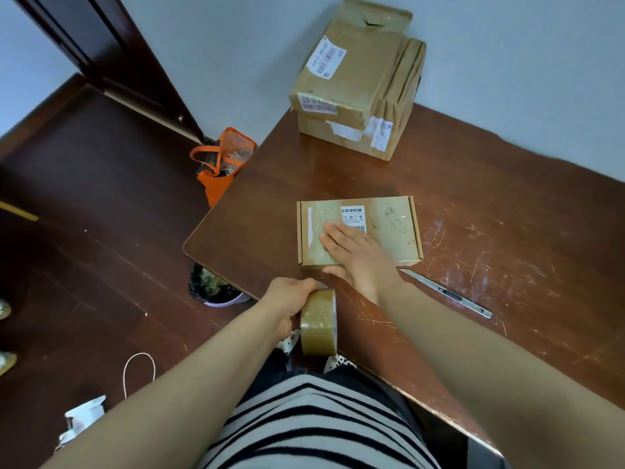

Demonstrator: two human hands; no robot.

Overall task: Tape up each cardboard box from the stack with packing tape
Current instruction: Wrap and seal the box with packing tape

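Observation:
A small flat cardboard box with a white label lies in the middle of the brown table. My right hand presses flat on the box's near left part, fingers straight, thumb down its front edge. My left hand grips a roll of brown packing tape just off the table's near edge, below the box. A short strip of tape runs from the roll up towards the box's front edge. A stack of larger cardboard boxes stands at the table's far end against the wall.
A utility knife lies on the table right of my right wrist. An orange bag sits on the floor by the table's far left corner. A shoe, a white cord and a white packet lie on the floor at left.

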